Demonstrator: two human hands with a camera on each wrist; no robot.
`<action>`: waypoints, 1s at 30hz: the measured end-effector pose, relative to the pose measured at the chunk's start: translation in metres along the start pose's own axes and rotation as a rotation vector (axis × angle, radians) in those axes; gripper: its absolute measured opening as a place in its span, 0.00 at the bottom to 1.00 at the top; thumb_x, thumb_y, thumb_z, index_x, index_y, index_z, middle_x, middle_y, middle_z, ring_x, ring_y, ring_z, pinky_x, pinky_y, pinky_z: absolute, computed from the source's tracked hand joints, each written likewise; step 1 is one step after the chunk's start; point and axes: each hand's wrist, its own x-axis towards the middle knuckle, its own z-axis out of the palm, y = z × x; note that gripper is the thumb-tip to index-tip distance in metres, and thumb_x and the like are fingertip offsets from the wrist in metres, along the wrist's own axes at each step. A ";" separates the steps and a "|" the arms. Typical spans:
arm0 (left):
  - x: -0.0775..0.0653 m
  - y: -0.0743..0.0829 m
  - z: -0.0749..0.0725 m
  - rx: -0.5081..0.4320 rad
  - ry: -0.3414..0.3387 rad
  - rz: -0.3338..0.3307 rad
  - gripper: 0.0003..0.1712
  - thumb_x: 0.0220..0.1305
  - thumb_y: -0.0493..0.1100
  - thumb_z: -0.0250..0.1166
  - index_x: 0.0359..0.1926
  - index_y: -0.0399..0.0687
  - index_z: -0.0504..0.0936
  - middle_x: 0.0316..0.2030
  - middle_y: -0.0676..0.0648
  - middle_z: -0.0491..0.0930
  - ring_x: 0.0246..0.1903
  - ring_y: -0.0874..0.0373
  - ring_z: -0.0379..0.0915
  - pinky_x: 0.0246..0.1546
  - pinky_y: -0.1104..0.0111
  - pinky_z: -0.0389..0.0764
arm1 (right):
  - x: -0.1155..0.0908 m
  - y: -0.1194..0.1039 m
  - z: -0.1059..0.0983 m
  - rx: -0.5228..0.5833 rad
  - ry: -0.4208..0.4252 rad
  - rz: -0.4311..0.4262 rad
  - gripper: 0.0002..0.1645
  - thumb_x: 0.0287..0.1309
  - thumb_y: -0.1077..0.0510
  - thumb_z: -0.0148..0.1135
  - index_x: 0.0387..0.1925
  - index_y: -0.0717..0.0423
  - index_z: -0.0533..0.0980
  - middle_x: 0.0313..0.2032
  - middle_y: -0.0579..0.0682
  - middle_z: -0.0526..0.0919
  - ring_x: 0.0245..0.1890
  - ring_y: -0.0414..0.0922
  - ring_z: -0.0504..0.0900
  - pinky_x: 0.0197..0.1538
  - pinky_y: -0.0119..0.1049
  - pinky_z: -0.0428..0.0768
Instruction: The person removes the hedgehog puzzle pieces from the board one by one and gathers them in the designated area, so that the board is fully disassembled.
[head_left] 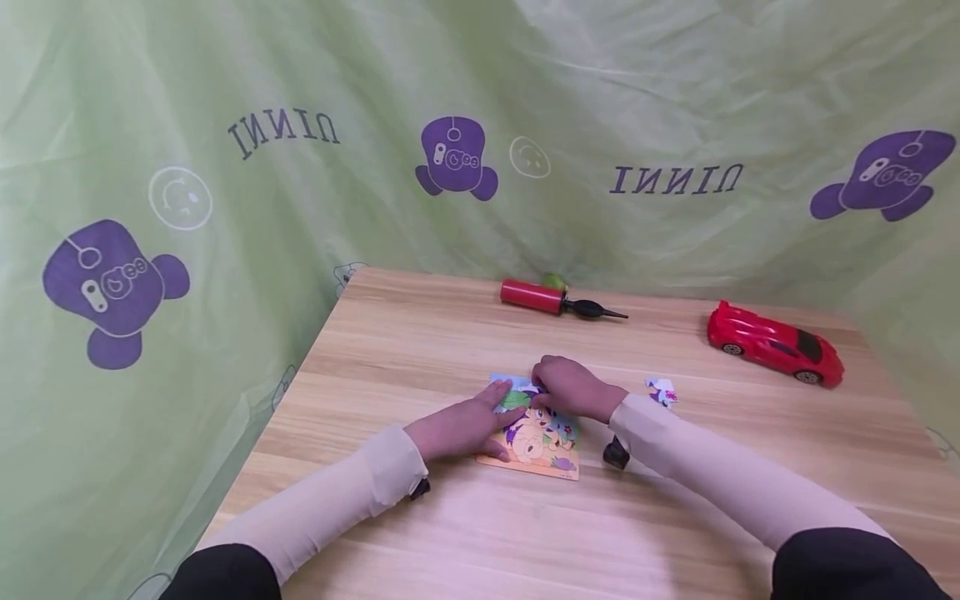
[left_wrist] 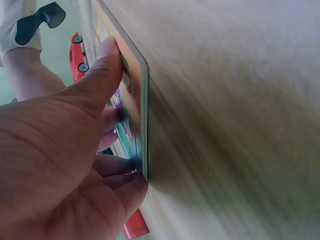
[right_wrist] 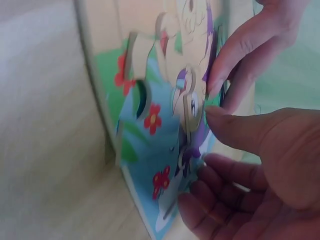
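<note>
A cartoon jigsaw puzzle (head_left: 528, 450) lies in a flat board on the table, with a pale face, purple hair and blue ground. My left hand (head_left: 461, 425) rests across its left side, thumb near the lower edge and fingers on the green and purple part. Over the upper right part, my right hand (head_left: 573, 387) has its fingers curled, thumb and fingertips at a purple-and-white puzzle piece (right_wrist: 186, 155). My fingers partly hide that piece. A blue piece with red flowers (right_wrist: 152, 120) sits raised and tilted over the board's edge.
One loose puzzle piece (head_left: 662, 392) lies right of the board, beyond my right wrist. A red hand pump (head_left: 532, 296) with a black nozzle lies at the back edge, a green object (head_left: 553, 281) behind it. A red toy car (head_left: 776, 346) stands back right. A green curtain (head_left: 375, 208) hangs behind.
</note>
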 end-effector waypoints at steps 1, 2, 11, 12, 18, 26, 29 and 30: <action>0.000 0.000 -0.001 0.005 0.002 0.001 0.45 0.65 0.66 0.60 0.77 0.56 0.59 0.79 0.32 0.42 0.80 0.42 0.42 0.74 0.60 0.66 | 0.001 -0.001 0.000 -0.001 -0.001 0.010 0.14 0.56 0.51 0.73 0.32 0.57 0.80 0.28 0.48 0.75 0.27 0.42 0.70 0.32 0.33 0.70; -0.001 0.000 -0.002 0.015 0.002 0.005 0.45 0.65 0.66 0.60 0.77 0.57 0.59 0.79 0.31 0.43 0.79 0.41 0.42 0.74 0.59 0.66 | 0.003 -0.002 0.000 -0.001 -0.004 0.023 0.15 0.55 0.51 0.74 0.32 0.58 0.80 0.28 0.48 0.76 0.27 0.42 0.70 0.32 0.34 0.71; -0.001 0.002 -0.003 0.077 -0.027 0.045 0.38 0.68 0.66 0.57 0.76 0.66 0.62 0.77 0.27 0.47 0.78 0.35 0.44 0.73 0.58 0.68 | 0.009 -0.008 0.002 0.032 -0.047 0.129 0.16 0.52 0.52 0.77 0.30 0.57 0.78 0.28 0.49 0.77 0.29 0.44 0.72 0.34 0.35 0.74; -0.001 0.002 -0.003 0.086 -0.025 0.049 0.38 0.68 0.66 0.56 0.76 0.67 0.62 0.76 0.27 0.48 0.78 0.35 0.44 0.73 0.58 0.68 | 0.010 -0.008 0.002 0.041 -0.046 0.134 0.16 0.52 0.53 0.77 0.30 0.57 0.78 0.28 0.49 0.77 0.29 0.44 0.72 0.34 0.35 0.74; -0.002 0.004 -0.006 0.090 -0.024 0.057 0.37 0.68 0.65 0.56 0.75 0.69 0.62 0.76 0.27 0.50 0.78 0.35 0.45 0.73 0.57 0.67 | 0.012 -0.007 0.003 0.121 -0.042 0.163 0.15 0.55 0.56 0.74 0.41 0.58 0.78 0.29 0.49 0.78 0.30 0.44 0.74 0.36 0.36 0.75; -0.005 -0.001 -0.001 0.096 -0.032 -0.029 0.52 0.67 0.70 0.55 0.78 0.41 0.54 0.80 0.40 0.45 0.80 0.48 0.41 0.78 0.62 0.56 | 0.013 -0.006 0.004 0.135 -0.068 0.182 0.19 0.53 0.53 0.76 0.42 0.60 0.80 0.30 0.49 0.80 0.31 0.44 0.75 0.38 0.36 0.77; -0.005 0.000 -0.002 0.108 -0.042 -0.037 0.54 0.67 0.71 0.54 0.77 0.37 0.53 0.80 0.41 0.44 0.80 0.49 0.40 0.79 0.62 0.54 | 0.012 -0.008 0.003 0.159 -0.076 0.199 0.19 0.53 0.53 0.76 0.41 0.59 0.80 0.30 0.49 0.80 0.28 0.43 0.76 0.34 0.34 0.76; -0.005 0.001 -0.002 0.107 -0.045 -0.038 0.54 0.67 0.71 0.54 0.77 0.37 0.53 0.80 0.41 0.44 0.80 0.48 0.40 0.79 0.62 0.54 | 0.012 -0.008 0.002 0.166 -0.080 0.204 0.19 0.53 0.53 0.76 0.40 0.59 0.80 0.29 0.49 0.80 0.26 0.43 0.77 0.32 0.33 0.76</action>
